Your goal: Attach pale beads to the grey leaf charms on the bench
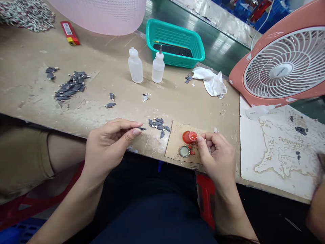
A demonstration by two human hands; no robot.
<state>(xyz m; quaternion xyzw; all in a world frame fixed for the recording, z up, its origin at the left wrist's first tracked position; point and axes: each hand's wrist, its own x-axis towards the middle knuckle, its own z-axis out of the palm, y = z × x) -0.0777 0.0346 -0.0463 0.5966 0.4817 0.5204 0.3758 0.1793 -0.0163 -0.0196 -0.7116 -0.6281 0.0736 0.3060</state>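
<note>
My left hand is closed in a pinch on a small dark grey leaf-shaped piece, whose pointed end sticks out past the fingertips. My right hand is closed too, thumb and forefinger together at the right edge of a small red cup; whatever is between them is too small or hidden to name. The cup stands on a cardboard piece beside a bottle cap and tiny red bits. Several grey leaf-shaped pieces lie between my hands.
A larger heap of grey pieces lies left. Two squeeze bottles, a green basket, a white cloth and a lighter sit farther back. A pink fan stands right, above a stained white sheet. Other people's limbs show at both sides.
</note>
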